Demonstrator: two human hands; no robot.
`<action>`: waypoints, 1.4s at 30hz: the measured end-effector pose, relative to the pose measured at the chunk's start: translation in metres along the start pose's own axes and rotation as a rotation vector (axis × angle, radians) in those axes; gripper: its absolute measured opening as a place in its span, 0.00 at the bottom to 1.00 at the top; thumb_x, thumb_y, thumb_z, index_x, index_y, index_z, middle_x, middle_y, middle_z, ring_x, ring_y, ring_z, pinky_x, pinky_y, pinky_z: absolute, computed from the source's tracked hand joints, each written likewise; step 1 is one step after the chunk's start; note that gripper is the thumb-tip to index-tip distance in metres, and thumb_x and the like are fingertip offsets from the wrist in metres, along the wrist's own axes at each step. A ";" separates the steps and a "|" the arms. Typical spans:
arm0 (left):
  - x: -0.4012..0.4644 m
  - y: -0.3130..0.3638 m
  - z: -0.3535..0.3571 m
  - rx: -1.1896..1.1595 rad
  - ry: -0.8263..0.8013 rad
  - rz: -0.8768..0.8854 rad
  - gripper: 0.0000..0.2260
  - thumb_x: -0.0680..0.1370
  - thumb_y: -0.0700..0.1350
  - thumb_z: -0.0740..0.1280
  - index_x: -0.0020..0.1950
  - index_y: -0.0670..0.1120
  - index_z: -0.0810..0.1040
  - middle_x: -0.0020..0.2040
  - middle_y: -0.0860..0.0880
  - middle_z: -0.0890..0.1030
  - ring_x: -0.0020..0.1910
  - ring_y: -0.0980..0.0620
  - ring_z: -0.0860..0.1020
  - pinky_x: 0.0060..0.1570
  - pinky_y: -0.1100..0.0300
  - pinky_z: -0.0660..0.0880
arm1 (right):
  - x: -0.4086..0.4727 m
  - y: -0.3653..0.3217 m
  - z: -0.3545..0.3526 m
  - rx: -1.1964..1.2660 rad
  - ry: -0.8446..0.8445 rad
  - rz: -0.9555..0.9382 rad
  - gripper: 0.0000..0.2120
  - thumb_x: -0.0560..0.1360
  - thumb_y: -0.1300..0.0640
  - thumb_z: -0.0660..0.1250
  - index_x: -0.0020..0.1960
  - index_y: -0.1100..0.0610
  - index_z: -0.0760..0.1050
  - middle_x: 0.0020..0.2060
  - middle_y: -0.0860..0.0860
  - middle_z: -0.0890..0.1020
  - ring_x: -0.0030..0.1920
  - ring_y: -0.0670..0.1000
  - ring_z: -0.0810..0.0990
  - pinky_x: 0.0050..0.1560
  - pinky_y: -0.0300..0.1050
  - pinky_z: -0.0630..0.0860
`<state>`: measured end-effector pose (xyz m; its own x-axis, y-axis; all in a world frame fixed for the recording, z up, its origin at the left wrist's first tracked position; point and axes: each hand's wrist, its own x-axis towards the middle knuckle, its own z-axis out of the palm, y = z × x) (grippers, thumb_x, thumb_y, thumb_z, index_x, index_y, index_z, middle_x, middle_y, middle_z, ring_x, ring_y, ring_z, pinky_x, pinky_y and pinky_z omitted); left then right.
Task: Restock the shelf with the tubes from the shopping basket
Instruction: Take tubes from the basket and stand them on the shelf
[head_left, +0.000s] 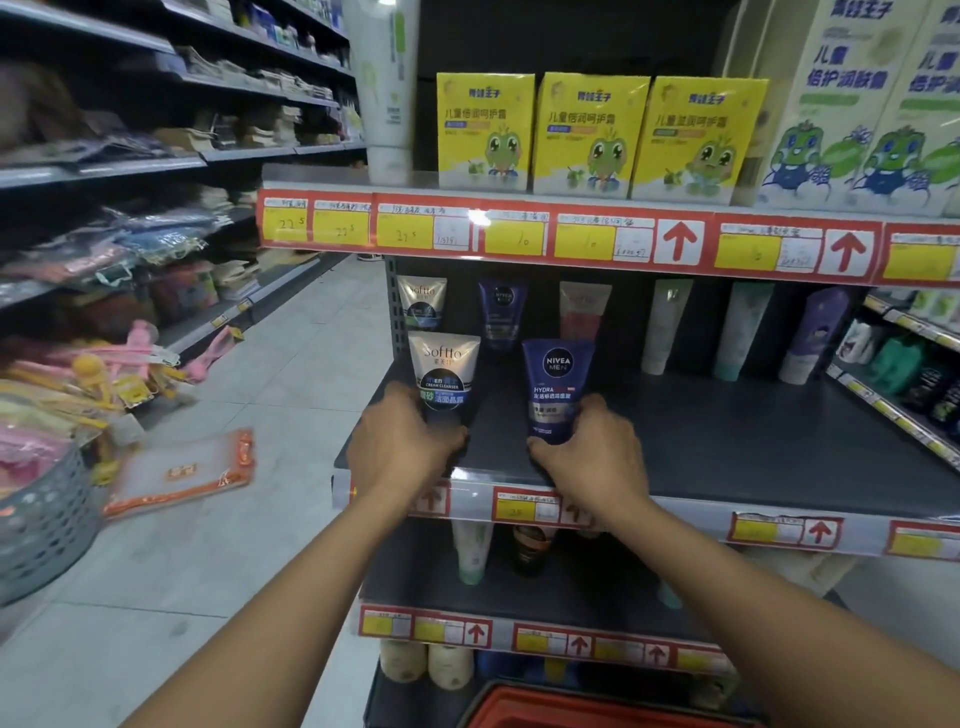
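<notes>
Dark-blue plastic marks the NIVEA MEN tube (557, 387), which stands cap-down near the front of the dark middle shelf (753, 441); the word HYDRA is readable under the round logo. The right hand (592, 452) grips its lower end, thumb and fingers curled round the cap. Just to the left, apart from it, stands a cream-and-blue Softto tube (442, 375) printed CREAM CLEANSER, and the left hand (402, 441) holds its base with the fingers wrapped round it. Behind each stands a matching tube at the back of the shelf: a second Softto tube (422, 301) and a second Nivea tube (501, 312). Further right along the back stand pale green, teal and purple tubes whose print is too blurred to read. Yellow frog-mascot boxes (592, 135) with Chinese lettering line the shelf above, over red-and-yellow price tags (405, 228) handwritten 22 and 10. At the bottom edge shows the rim of a red shopping basket (597, 709).
</notes>
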<state>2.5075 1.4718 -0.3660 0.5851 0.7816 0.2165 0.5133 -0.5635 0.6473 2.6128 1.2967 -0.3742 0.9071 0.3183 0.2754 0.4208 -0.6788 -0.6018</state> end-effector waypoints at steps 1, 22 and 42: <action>0.008 0.000 -0.001 0.011 -0.009 -0.005 0.28 0.68 0.60 0.79 0.61 0.49 0.75 0.55 0.47 0.84 0.49 0.43 0.82 0.41 0.54 0.75 | 0.006 -0.003 0.004 0.007 -0.019 0.005 0.25 0.68 0.45 0.78 0.58 0.53 0.73 0.53 0.50 0.82 0.51 0.54 0.82 0.43 0.47 0.76; 0.142 -0.013 0.036 -0.005 0.026 -0.014 0.32 0.65 0.65 0.76 0.61 0.46 0.78 0.54 0.44 0.82 0.52 0.39 0.82 0.43 0.51 0.75 | 0.122 -0.039 0.073 0.045 -0.045 -0.043 0.19 0.72 0.51 0.78 0.58 0.58 0.81 0.53 0.54 0.84 0.53 0.55 0.83 0.43 0.39 0.69; 0.145 -0.017 0.053 -0.051 0.115 0.039 0.27 0.73 0.64 0.71 0.66 0.48 0.78 0.57 0.45 0.83 0.55 0.40 0.82 0.47 0.51 0.78 | 0.127 -0.036 0.083 0.068 0.007 -0.078 0.17 0.74 0.48 0.75 0.57 0.57 0.80 0.54 0.54 0.83 0.46 0.48 0.77 0.36 0.36 0.65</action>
<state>2.6169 1.5801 -0.3842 0.5265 0.7863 0.3233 0.4568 -0.5823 0.6725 2.7123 1.4163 -0.3805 0.8720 0.3630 0.3285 0.4887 -0.6060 -0.6276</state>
